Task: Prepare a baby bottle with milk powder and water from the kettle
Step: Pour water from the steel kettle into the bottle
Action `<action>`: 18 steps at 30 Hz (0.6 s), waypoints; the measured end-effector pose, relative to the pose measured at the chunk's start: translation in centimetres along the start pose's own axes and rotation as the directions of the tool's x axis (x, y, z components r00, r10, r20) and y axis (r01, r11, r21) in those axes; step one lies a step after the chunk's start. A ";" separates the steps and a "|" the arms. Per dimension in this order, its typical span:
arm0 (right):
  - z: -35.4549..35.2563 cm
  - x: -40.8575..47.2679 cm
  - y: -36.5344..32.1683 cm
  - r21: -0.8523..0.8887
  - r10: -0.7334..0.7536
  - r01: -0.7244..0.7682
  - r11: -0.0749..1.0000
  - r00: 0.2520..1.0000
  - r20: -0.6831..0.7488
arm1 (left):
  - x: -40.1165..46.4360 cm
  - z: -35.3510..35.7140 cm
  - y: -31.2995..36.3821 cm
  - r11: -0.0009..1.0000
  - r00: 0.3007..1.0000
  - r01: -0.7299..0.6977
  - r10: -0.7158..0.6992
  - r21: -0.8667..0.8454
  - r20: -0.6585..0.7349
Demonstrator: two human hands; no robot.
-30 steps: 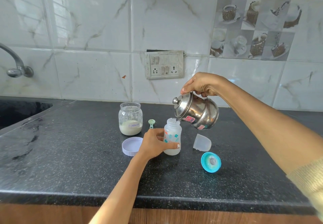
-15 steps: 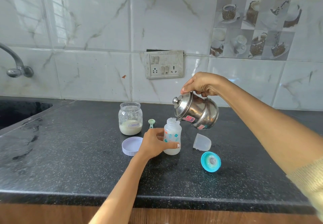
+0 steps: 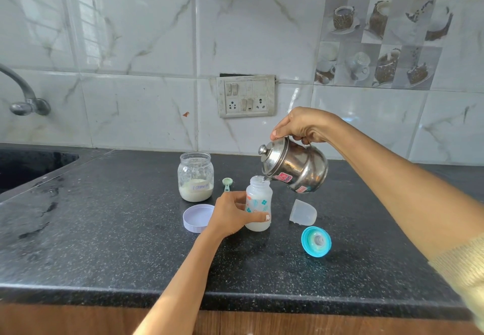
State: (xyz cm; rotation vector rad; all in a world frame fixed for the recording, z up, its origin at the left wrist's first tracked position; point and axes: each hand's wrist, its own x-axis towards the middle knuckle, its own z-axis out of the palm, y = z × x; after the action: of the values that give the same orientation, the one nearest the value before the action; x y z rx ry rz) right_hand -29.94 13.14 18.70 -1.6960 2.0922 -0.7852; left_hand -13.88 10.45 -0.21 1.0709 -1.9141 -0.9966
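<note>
The right hand [image 3: 301,125] reaches in from the right, forearm raised above the black speckled stone counter [image 3: 104,243], wrist bent down. Its fingers curl round the top handle of a small round stainless-steel kettle [image 3: 297,167] with red stickers, the thumb lying toward the knobbed lid. The kettle hangs tilted to the left, its spout just over the open mouth of a translucent plastic baby bottle [image 3: 259,203] printed with teal and orange flowers.

The left hand [image 3: 231,214] comes up from the lower edge, forearm stretched forward. It grips the bottle from the left side, the thumb wrapped across the front low down and the fingers curled behind. The bottle stands upright on the counter near the middle, with a shallow layer of whitish liquid in its base.

To the left of the bottle stands a clear glass jar [image 3: 196,176], open, about a third full of pale cream powder and carrying a handwritten white label. Its round lilac lid [image 3: 196,218] lies on the counter in front of it, just beside the left wrist. A small pale green scoop [image 3: 226,184] lies between jar and bottle. Right of the bottle a clear plastic dome cap [image 3: 303,212] lies on its side, and nearer the counter's edge sits a teal screw ring with its teat [image 3: 316,241].
</note>
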 end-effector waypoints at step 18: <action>0.0 -0.2 0.0 0.010 -0.008 0.008 1.000 1.000 -0.009 | -0.1 0.0 0.1 1.000 1.000 -0.004 0.004 -0.014 -0.004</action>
State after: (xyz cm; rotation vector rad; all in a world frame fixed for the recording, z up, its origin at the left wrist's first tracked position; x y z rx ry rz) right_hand -29.93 13.36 18.68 -1.6991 2.0853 -0.8062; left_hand -13.86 10.61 -0.13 1.0599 -1.9029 -1.0032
